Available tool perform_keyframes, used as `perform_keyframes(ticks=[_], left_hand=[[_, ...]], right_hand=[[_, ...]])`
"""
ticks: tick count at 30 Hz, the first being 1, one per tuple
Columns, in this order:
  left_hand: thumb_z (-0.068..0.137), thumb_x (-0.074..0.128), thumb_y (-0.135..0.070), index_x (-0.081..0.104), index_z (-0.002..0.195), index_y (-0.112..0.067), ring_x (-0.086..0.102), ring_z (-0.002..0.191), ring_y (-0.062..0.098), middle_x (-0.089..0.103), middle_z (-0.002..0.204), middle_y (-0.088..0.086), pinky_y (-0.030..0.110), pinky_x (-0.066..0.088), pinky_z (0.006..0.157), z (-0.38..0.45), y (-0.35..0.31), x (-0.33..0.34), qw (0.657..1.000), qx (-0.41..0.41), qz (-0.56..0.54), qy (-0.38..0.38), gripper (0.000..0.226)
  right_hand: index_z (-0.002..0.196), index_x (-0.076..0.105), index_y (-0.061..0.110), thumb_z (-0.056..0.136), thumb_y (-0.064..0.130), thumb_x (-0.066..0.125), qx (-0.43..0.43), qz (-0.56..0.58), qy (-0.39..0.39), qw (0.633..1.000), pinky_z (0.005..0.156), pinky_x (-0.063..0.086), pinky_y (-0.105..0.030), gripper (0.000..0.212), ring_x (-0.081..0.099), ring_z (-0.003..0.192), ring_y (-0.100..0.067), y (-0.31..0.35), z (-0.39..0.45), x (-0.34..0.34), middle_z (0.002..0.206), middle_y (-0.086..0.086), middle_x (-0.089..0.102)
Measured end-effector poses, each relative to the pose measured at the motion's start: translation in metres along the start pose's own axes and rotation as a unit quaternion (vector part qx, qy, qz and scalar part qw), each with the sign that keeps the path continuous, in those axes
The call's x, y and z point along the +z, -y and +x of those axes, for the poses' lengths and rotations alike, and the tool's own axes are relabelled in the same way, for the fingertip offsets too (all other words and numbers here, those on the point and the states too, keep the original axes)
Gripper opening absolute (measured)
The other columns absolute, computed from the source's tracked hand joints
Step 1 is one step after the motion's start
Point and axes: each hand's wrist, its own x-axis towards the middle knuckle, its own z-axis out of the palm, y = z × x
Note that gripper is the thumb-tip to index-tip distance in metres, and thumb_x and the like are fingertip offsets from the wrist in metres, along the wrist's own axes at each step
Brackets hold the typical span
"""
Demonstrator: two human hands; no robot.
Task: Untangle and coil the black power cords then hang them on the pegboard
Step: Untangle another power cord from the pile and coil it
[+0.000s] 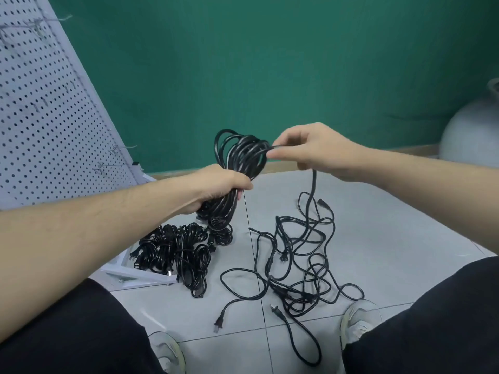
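My left hand [218, 186] grips a coil of black power cord [240, 155] around its middle, held upright above the floor. My right hand [310, 149] pinches the same cord's free strand beside the top of the coil; that strand drops from the hand into a tangled heap of black cords [299, 260] on the tiles. A pile of coiled black cords [178, 249] lies on the floor under my left hand. The white pegboard [46, 109] with metal hooks leans at the left.
My knees in black trousers and two light sneakers [359, 319] frame the bottom of the view. The pegboard's white base frame [140, 276] lies on the tiles by the coiled pile. A green wall stands behind, with a grey round object [469, 130] at far right.
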Motion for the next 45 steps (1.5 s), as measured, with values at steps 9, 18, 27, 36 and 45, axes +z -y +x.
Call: perform_keyframes(ticks=[9,18,27,36,45], left_hand=[[0.069,0.061,-0.035,0.067,0.051,-0.015,0.059,0.073,0.032,0.066,0.091,0.021,0.054,0.057,0.086,-0.016,-0.007,0.015,0.992,0.039,-0.103,0.056,0.028],[0.055,0.064,-0.033,0.072,0.064,-0.009,0.056,0.073,0.033,0.063,0.096,0.036,0.043,0.046,0.069,-0.027,-0.016,0.028,0.972,0.162,-0.152,0.077,0.027],[0.066,0.054,-0.020,0.071,0.062,-0.008,0.067,0.077,0.031,0.068,0.081,0.014,0.040,0.058,0.082,-0.026,-0.017,0.021,0.934,0.175,-0.242,0.196,0.022],[0.066,0.052,-0.014,0.068,0.062,-0.004,0.062,0.078,0.028,0.060,0.071,0.017,0.050,0.060,0.087,-0.014,-0.020,0.022,0.907,0.185,-0.365,0.102,0.019],[0.081,0.046,-0.014,0.074,0.068,-0.009,0.053,0.066,0.022,0.055,0.077,0.007,0.050,0.057,0.083,-0.006,-0.027,0.004,0.871,0.180,-0.456,-0.026,0.031]], right_hand=[[0.094,0.071,0.026,0.093,0.022,0.073,-0.080,0.108,-0.145,0.980,0.081,0.048,-0.016,0.005,0.063,0.083,0.001,-0.002,0.003,0.017,0.097,0.008,0.070],[0.113,0.067,0.018,0.099,0.057,0.050,0.083,0.242,-0.045,0.966,0.084,0.061,-0.038,0.045,0.073,0.087,-0.018,0.010,0.004,0.033,0.100,-0.007,0.074],[0.091,0.060,0.024,0.095,0.062,0.056,0.078,0.295,-0.094,0.948,0.053,0.040,-0.029,0.039,0.051,0.055,-0.014,0.025,0.009,0.037,0.059,0.005,0.047],[0.112,0.064,0.011,0.104,0.038,0.027,0.160,0.252,-0.012,0.954,0.100,0.051,-0.047,0.046,0.069,0.079,-0.016,-0.011,0.009,0.037,0.081,0.000,0.074],[0.096,0.071,0.025,0.103,0.041,0.050,0.154,-0.013,0.250,0.956,0.112,0.040,-0.034,0.027,0.060,0.119,-0.002,-0.023,-0.016,0.066,0.115,0.014,0.072]])
